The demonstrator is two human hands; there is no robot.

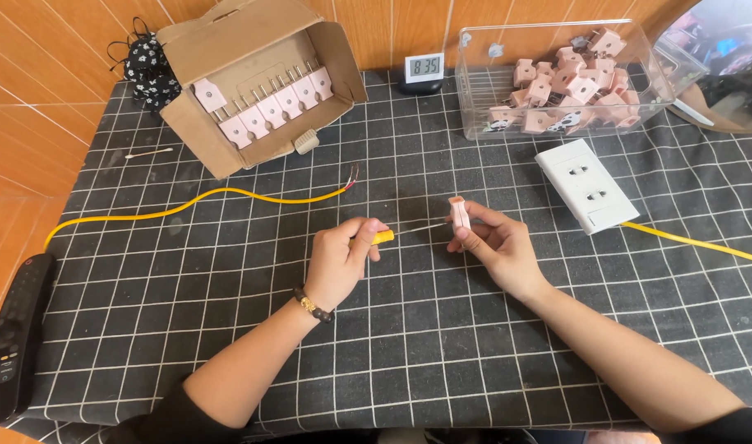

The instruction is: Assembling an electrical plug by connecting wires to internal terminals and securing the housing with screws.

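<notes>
Screwdriver meets plug, right over the middle of the desk [228, 329].

From the head view: your left hand [336, 261] is closed around a yellow-handled screwdriver [396, 233], its long axis lying nearly level, the thin shaft pointing right toward the pink plug [459, 213]. Your right hand [495, 245] pinches that plug by fingertips, standing upright, long axis roughly vertical, with the shaft's tip at its side. Both hover above the black grid cloth. Behind your left hand a yellow cable [203, 199] snakes leftward, bare ends pointing up-right. Further back sits a cardboard box [228, 49] with a row of pink plugs, a clear bin [475, 99] piled with more, and a white socket block [585, 185] just right of your hands.
</notes>
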